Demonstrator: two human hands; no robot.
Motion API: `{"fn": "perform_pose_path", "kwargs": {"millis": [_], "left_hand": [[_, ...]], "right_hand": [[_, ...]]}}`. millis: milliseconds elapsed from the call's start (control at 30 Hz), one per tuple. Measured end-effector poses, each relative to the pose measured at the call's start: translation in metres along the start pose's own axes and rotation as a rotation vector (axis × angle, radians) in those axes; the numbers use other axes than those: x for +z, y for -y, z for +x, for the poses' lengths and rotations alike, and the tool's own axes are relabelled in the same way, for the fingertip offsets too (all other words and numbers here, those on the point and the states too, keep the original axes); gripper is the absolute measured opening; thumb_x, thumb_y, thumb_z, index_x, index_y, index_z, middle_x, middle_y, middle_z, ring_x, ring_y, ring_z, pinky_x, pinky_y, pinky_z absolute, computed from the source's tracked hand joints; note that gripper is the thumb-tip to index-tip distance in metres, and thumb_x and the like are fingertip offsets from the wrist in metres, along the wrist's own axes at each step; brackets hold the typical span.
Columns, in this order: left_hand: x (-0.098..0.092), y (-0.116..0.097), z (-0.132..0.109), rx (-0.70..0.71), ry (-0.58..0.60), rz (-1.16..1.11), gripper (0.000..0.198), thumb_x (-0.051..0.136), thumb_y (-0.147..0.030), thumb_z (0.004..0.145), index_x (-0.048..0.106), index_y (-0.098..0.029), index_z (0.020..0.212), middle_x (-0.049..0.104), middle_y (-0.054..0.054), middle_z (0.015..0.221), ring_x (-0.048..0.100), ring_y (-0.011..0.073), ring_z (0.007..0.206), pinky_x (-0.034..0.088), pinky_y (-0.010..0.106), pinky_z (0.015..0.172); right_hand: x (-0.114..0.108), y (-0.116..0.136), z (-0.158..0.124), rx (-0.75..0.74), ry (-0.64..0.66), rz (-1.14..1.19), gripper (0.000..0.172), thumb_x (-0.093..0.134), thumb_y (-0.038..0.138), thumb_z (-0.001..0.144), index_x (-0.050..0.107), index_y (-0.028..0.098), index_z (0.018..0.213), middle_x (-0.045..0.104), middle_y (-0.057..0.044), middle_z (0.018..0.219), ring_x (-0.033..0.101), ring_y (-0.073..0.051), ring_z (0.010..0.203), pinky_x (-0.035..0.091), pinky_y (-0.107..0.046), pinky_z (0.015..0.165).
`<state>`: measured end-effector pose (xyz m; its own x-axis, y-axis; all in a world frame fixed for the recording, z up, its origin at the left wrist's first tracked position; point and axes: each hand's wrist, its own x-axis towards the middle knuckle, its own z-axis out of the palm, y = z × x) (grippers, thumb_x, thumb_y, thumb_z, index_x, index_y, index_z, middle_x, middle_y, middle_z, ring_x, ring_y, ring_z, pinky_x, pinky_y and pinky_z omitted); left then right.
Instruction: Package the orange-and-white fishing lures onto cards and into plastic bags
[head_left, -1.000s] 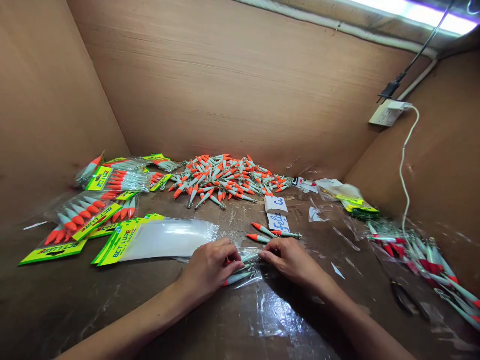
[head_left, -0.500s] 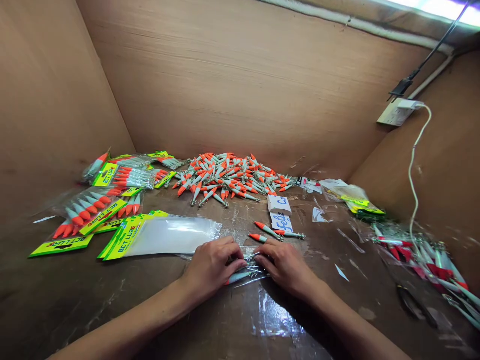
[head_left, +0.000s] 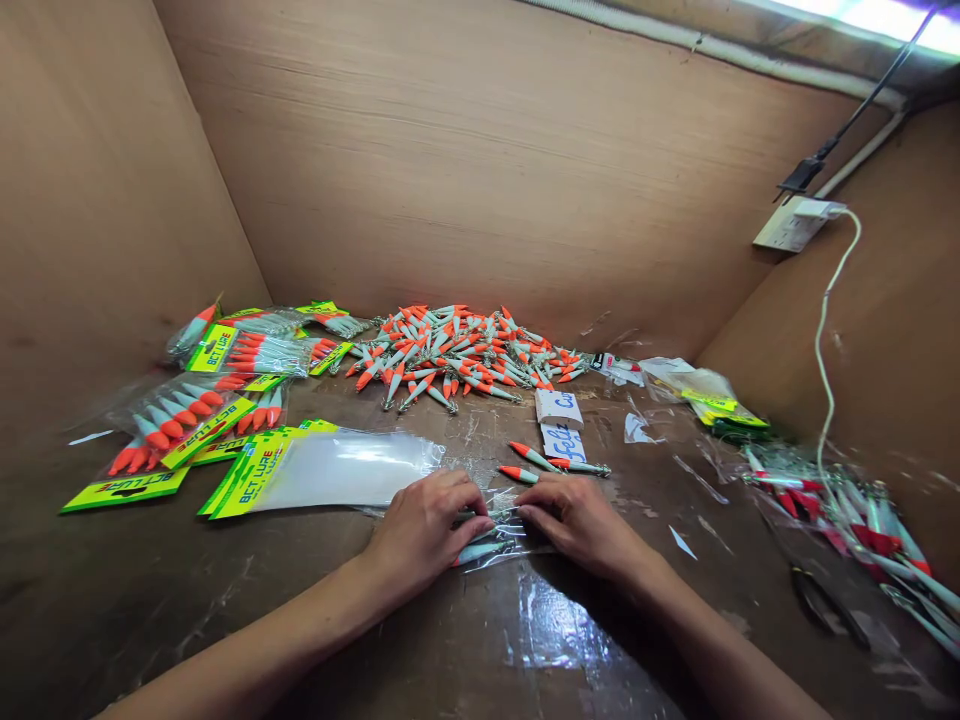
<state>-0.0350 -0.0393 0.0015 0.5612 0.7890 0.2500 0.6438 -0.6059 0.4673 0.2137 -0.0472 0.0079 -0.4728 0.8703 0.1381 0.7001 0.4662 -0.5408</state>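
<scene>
A clear plastic bag (head_left: 517, 556) lies between my hands, with several squid-jig lures (head_left: 482, 551) inside, their pale bodies and orange tips partly under my left fingers. My left hand (head_left: 429, 528) is closed over the bag's left part, thumb and fingers pinched together near the lures. My right hand (head_left: 585, 522) pinches the bag at its right end, by the lures' metal hooks. Just beyond the right hand lie 3 loose lures (head_left: 532, 457) with orange tips. The fingertips of both hands are partly hidden.
A heap of lures (head_left: 457, 355) sits against the back wall. Packed lure bags (head_left: 172, 420) lie at the left, beside flat labelled bags (head_left: 337, 470). Lettered paper (head_left: 561, 425) lies mid-table. Red-and-white lures (head_left: 862, 520), pliers (head_left: 825, 605) and a hanging cable (head_left: 823, 350) are at the right.
My right hand has shifted slightly right, away from my left hand, and more of the bag shows between them. The left hand stays nearly in place.
</scene>
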Motion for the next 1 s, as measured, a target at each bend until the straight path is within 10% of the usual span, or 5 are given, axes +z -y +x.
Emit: {"fn": "perform_pose_path", "kwargs": {"millis": [167,300,500,1000], "left_hand": [[0.000,0.000,0.000,-0.005,0.002,0.005,0.008,0.067,-0.031,0.090,0.067,-0.025,0.086,0.065,-0.001,0.086,0.059,0.0180,0.085,0.042,0.027,0.071],[-0.002,-0.001,0.000,0.005,-0.003,0.001,0.007,0.068,-0.030,0.090,0.067,-0.024,0.085,0.066,-0.001,0.085,0.059,0.0178,0.083,0.042,0.028,0.070],[-0.003,-0.001,0.000,0.007,-0.007,-0.001,0.007,0.067,-0.031,0.090,0.068,-0.024,0.087,0.066,0.000,0.085,0.059,0.0174,0.082,0.042,0.028,0.070],[-0.001,0.001,0.000,-0.033,0.002,-0.015,0.014,0.066,-0.039,0.090,0.066,-0.025,0.092,0.067,0.000,0.089,0.061,0.0188,0.087,0.044,0.028,0.075]], "right_hand": [[-0.037,-0.043,-0.009,0.348,-0.240,-0.273,0.020,0.056,0.025,0.090,0.070,0.024,0.103,0.072,-0.006,0.105,0.065,-0.023,0.097,0.045,-0.031,0.081],[-0.067,-0.081,-0.025,0.529,-0.168,-0.288,0.039,0.066,0.031,0.081,0.065,0.023,0.120,0.072,-0.008,0.109,0.065,-0.026,0.100,0.046,-0.032,0.080],[-0.071,-0.088,-0.021,0.493,-0.016,-0.170,0.030,0.067,0.030,0.078,0.073,0.021,0.106,0.074,-0.007,0.106,0.067,-0.025,0.097,0.045,-0.030,0.080],[-0.110,-0.084,-0.045,0.484,-0.119,-0.017,0.035,0.064,0.046,0.083,0.074,0.020,0.104,0.076,-0.007,0.099,0.068,-0.027,0.090,0.049,-0.030,0.077]]}}
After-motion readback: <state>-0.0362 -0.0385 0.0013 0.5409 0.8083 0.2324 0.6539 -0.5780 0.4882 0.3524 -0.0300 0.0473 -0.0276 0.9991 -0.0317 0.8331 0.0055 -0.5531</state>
